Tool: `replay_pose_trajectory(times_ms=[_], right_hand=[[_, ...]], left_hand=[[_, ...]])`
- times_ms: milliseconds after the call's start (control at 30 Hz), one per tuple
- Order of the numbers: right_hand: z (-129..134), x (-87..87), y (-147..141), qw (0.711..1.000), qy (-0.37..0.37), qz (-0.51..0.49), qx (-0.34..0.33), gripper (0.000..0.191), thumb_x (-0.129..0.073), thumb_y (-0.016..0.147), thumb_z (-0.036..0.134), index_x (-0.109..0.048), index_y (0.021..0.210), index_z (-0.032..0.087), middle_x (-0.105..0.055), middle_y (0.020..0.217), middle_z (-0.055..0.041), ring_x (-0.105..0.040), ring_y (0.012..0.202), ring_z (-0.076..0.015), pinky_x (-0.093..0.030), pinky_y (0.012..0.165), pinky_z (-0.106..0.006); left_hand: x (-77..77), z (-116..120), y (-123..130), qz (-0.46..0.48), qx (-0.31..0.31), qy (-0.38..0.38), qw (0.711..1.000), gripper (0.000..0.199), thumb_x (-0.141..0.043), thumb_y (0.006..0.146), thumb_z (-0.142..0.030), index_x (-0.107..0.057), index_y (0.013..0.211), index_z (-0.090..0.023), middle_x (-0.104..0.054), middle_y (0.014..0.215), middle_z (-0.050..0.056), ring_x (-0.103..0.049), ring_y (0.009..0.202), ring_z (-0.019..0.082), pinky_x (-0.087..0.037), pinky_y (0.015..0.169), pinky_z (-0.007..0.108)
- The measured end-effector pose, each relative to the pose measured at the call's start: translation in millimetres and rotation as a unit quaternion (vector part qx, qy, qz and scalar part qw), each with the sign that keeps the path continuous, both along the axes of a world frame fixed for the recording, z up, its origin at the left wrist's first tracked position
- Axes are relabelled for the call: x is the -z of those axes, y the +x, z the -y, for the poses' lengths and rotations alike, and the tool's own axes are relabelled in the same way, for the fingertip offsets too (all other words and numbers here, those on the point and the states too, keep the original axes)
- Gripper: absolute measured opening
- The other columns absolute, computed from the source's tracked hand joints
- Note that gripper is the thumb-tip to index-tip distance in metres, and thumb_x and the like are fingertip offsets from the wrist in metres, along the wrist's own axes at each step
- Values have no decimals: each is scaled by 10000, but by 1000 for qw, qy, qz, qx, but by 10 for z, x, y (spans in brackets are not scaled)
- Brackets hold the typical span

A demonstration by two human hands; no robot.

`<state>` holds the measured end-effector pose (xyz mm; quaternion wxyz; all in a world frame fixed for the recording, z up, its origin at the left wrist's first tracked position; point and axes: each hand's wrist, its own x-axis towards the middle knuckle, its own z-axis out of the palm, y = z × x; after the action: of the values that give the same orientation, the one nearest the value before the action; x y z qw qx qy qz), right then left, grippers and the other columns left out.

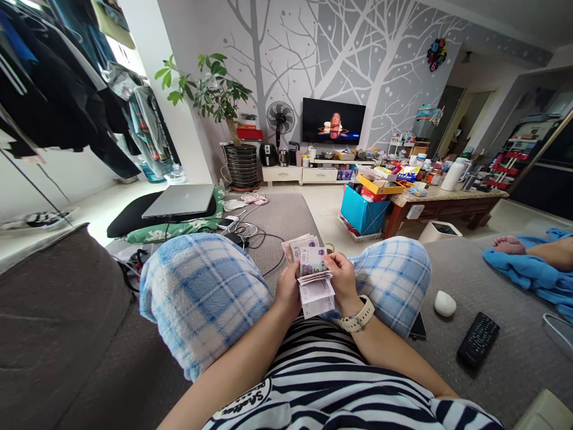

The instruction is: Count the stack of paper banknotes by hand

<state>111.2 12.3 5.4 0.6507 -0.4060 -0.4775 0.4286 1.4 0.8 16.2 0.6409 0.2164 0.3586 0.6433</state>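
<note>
Between both hands, just above my lap, is a bundle of banknotes, pale purple and fanned out. My left hand grips the bundle at its left side, thumb on top. On the right side my right hand pinches the upper notes between thumb and fingers; a beige watch is on that wrist. More notes stick up behind, at the upper left of the bundle. The lower notes hang folded toward me. Blue and white plaid trousers cover my raised knees on either side.
A black remote control and a white mouse lie on the grey sofa at right. A person's foot rests beyond them. At left are a laptop and tangled cables. A cluttered table stands ahead, right.
</note>
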Motion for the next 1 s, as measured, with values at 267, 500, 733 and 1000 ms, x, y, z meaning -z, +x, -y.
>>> replay_pose_trajectory(times_ms=[267, 500, 733, 1000], right_hand=[[17, 1, 2, 1000, 7, 7, -14, 286, -629, 748, 451, -607, 718, 168, -570, 673, 1, -476, 617, -125, -401, 589, -250], [14, 9, 3, 1000, 5, 15, -10, 292, -627, 747, 451, -613, 714, 161, -577, 671, -8, -485, 622, -128, -403, 586, -250], [29, -16, -3, 1000, 8, 22, -7, 279, -618, 756, 440, -614, 704, 166, -584, 670, -10, -490, 634, -132, -406, 595, -252], [33, -16, 5, 1000, 10, 21, -12, 272, -620, 761, 430, -621, 725, 160, -586, 671, -10, -486, 634, -128, -405, 596, -251]], left_hand=[[25, -3, -2, 3, -2, -10, 1000, 240, -640, 669, -251, -661, 871, -124, -694, 712, 55, -668, 686, 215, -511, 640, 303], [15, 13, -9, -9, 2, -7, 1000, 279, -663, 646, -263, -664, 881, -113, -685, 684, 53, -659, 654, 213, -503, 624, 303], [43, -13, -11, 0, 4, -3, 1000, 285, -654, 653, -253, -658, 904, -118, -695, 722, 58, -670, 691, 215, -511, 651, 305], [40, -18, -8, -5, 9, -9, 1000, 312, -642, 652, -251, -667, 930, -112, -689, 681, 51, -656, 617, 204, -511, 617, 304]])
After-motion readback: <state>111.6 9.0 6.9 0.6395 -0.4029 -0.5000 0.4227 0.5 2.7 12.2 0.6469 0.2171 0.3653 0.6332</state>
